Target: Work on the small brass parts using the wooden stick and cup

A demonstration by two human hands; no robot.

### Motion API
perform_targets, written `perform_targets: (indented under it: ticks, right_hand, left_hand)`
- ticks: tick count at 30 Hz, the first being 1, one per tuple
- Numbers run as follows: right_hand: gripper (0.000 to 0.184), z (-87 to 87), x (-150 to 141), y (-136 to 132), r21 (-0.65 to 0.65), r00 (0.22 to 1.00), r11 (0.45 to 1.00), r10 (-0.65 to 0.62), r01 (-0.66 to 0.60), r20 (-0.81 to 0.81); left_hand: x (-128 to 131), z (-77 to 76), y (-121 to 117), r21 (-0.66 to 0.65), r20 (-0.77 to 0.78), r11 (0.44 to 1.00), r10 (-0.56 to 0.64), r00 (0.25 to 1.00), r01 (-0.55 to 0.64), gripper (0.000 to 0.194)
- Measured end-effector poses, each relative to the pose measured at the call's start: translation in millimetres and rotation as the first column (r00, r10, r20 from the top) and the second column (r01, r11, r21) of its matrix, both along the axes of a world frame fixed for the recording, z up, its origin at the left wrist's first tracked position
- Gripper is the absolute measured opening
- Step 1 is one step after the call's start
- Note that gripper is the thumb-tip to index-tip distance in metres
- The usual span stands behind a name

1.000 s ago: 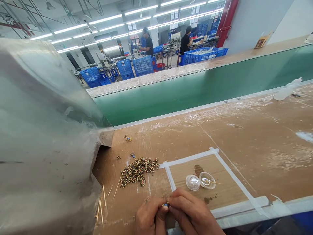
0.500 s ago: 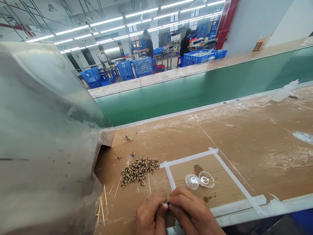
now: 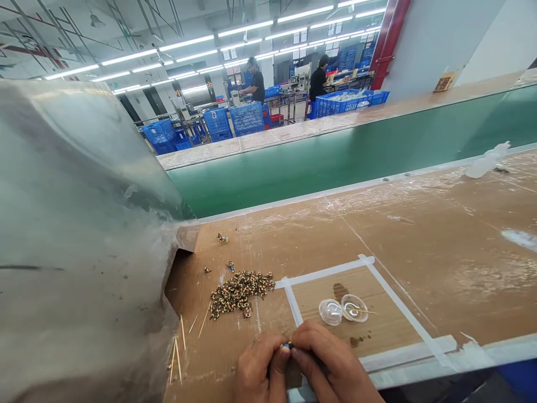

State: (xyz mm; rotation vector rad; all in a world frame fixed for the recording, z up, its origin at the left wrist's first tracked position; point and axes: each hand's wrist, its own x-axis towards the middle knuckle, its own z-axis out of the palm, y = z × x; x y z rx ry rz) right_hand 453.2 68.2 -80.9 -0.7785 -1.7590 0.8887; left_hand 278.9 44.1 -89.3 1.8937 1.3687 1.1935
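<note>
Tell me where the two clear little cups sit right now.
In the head view the two clear cups sit side by side inside the white tape square, just beyond the right hand and right of the pile of small parts.

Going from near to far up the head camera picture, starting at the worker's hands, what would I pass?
The two hands, left hand and right hand, pinching a tiny blue-tipped part → heap of small brown beaded parts → green conveyor belt → blue plastic crates.

- A green conveyor belt (image 3: 335,159) runs behind the brown worktable (image 3: 440,235).
- A large grey plastic bag (image 3: 75,252) stands at the left.
- Blue crates (image 3: 247,117) and two people (image 3: 255,87) are far behind.
</note>
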Motion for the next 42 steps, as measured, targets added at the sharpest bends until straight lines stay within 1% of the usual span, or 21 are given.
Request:
perform_targets:
  ticks: [8, 12, 18, 23, 27, 31, 34, 37, 42]
  right_hand:
    - [0.019, 0.4, 0.9, -2.4, -0.04, 1.0, 0.999, 0.001, -0.001, 0.014]
    - [0.019, 0.8, 1.8, -2.4, -0.029, 1.0, 1.0, -0.011, 0.012, 0.021]
    - [0.021, 1.5, 1.2, -2.6, -0.059, 1.0, 0.998, -0.024, 0.025, 0.018]
    - [0.028, 1.0, 0.8, -1.1, -0.013, 1.0, 1.0, -0.002, 0.002, -0.024]
    - [0.03, 1.4, 2.9, -1.2, -0.05, 0.999, 0.998, 0.042, -0.042, -0.007]
    - [0.026, 1.1, 3.4, -1.2, -0.053, 1.0, 0.998, 0.029, -0.028, 0.002]
    - [0.026, 1.9, 2.7, -1.7, -0.055, 1.0, 0.998, 0.017, -0.018, -0.009]
    - [0.025, 3.1, 2.6, -2.5, -0.059, 1.0, 0.998, 0.018, -0.019, -0.011]
    - [0.02, 2.9, 3.4, -2.4, -0.08, 1.0, 0.997, -0.016, 0.017, 0.009]
  left_hand:
    - [3.7, 2.2, -2.0, -0.027, 0.014, 0.999, 0.02, 1.0, -0.02, 0.026]
    - [3.5, 1.2, -1.7, -0.031, 0.018, 0.999, 0.026, 0.999, -0.026, 0.026]
    - [5.1, 0.2, -0.9, -0.005, 0.03, 0.999, 0.032, 0.999, -0.031, 0.025]
    - [4.9, 1.6, -0.3, 0.018, 0.03, 0.999, 0.04, 0.999, -0.04, 0.023]
    - [4.5, 2.6, 0.1, 0.012, 0.027, 0.999, 0.034, 0.999, -0.034, 0.024]
    - [6.5, 4.4, 0.4, 0.018, 0.028, 0.997, 0.075, 0.997, -0.076, 0.027]
    - [8.6, 6.4, -0.9, -0.007, 0.042, 0.996, 0.09, 0.995, -0.089, 0.029]
    - [9.0, 7.2, -2.8, -0.045, 0.051, 0.996, 0.077, 0.996, -0.075, 0.03]
    - [6.4, 4.3, -4.1, -0.096, 0.057, 0.992, 0.085, 0.995, -0.079, 0.038]
